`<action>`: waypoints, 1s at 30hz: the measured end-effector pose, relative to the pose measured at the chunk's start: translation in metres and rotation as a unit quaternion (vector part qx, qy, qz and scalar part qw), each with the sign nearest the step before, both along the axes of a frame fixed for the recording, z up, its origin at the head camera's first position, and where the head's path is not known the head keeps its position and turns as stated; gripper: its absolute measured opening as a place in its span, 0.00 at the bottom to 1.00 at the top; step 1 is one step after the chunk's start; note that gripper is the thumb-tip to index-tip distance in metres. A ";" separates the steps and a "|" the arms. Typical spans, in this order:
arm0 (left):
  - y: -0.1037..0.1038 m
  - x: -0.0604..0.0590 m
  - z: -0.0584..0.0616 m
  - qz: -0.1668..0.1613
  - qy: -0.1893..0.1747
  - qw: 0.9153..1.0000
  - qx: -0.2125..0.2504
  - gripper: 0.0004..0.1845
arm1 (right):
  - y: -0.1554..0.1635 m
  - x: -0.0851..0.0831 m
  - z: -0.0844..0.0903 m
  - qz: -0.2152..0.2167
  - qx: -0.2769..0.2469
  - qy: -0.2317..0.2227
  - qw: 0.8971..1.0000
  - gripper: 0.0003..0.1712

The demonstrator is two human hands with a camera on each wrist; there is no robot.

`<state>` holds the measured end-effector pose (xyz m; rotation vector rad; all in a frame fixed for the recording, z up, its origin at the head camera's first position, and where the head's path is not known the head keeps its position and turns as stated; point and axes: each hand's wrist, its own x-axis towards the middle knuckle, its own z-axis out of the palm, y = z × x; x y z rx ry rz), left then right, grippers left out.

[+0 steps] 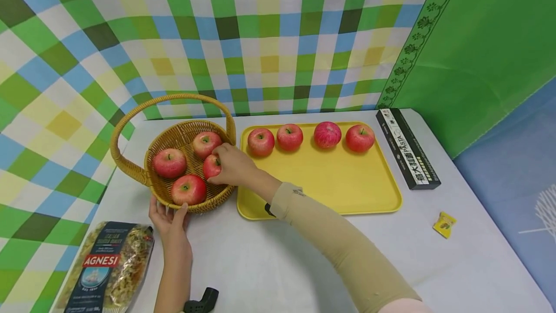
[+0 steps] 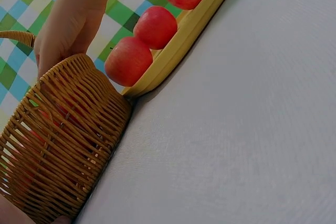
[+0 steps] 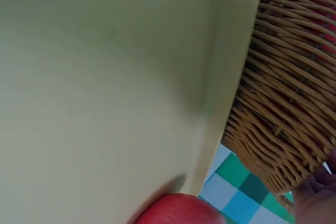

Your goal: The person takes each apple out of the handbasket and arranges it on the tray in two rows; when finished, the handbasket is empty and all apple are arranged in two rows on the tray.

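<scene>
A wicker basket [image 1: 217,200] with a tall handle stands at the left of the table, with red apples in it. My right hand [image 1: 236,165] reaches over its right rim and grips an apple [image 1: 212,166] inside. Three other apples lie around that one, the nearest [image 1: 188,189] by the front rim. My left hand [image 1: 171,221] holds the basket's near side, thumb up at the rim and fingers along the wall. In the left wrist view the basket's woven wall [image 2: 79,124] hides most of the apples and the right hand's fingers.
A yellow tray [image 1: 321,177] right of the basket carries a row of several apples [image 1: 289,137] along its back. Beyond it lies a black pasta box [image 1: 408,149], with a small yellow packet [image 1: 445,224] nearer. An Agnesi pasta bag [image 1: 102,267] lies at front left.
</scene>
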<state>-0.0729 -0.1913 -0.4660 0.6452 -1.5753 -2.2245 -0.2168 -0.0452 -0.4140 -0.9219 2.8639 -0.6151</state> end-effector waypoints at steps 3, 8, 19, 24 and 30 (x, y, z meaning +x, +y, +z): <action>0.001 0.000 0.000 -0.002 -0.002 1.000 -0.004 0.43 | 0.007 0.004 0.003 -0.003 -0.040 -0.010 0.999 0.44; 0.002 0.000 0.000 -0.003 -0.004 1.000 -0.008 0.43 | 0.022 0.013 0.016 -0.002 -0.122 -0.019 0.992 0.42; 0.003 0.000 0.002 0.001 -0.016 1.000 -0.012 0.43 | 0.074 0.039 0.049 -0.048 -0.207 -0.057 0.976 0.44; 0.002 0.001 0.003 0.001 -0.014 1.000 -0.009 0.43 | 0.099 0.042 0.034 -0.077 -0.212 -0.059 0.972 0.46; 0.001 0.001 0.003 0.002 -0.015 1.000 -0.007 0.43 | 0.121 0.040 0.003 -0.114 -0.186 -0.079 0.973 0.44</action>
